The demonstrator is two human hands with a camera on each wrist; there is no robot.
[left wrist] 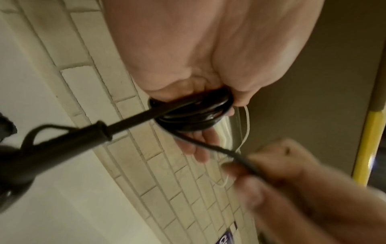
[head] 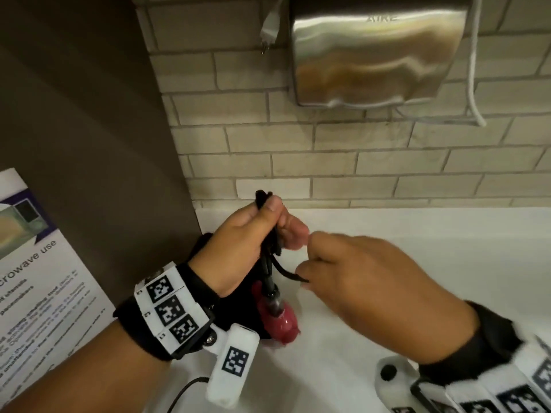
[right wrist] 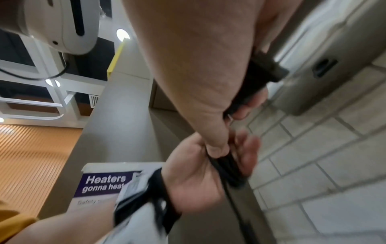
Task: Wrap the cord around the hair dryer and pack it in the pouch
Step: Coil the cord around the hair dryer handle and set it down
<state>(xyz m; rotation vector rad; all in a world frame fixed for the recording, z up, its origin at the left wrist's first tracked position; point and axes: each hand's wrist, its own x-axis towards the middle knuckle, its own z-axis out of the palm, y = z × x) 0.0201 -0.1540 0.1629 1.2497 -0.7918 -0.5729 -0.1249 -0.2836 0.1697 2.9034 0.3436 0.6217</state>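
My left hand (head: 277,222) grips a bundle of black cord loops (head: 269,234), seen as a tight coil (left wrist: 192,113) in the left wrist view. The pink hair dryer (head: 278,318) hangs from it by a black stem (left wrist: 83,137), just above the white counter (head: 417,248). My right hand (head: 307,263) pinches the free strand of cord (head: 293,274) just right of the bundle. In the right wrist view its fingers curl round a black block (right wrist: 263,72), perhaps the plug. A black fabric shape (head: 204,241), perhaps the pouch, lies under my left hand, mostly hidden.
A steel wall-mounted box (head: 372,55) hangs on the tiled wall above, with a white cable (head: 474,84) to its right and a white plug (head: 268,28) to its left. A brown panel with a printed notice (head: 35,263) stands at the left.
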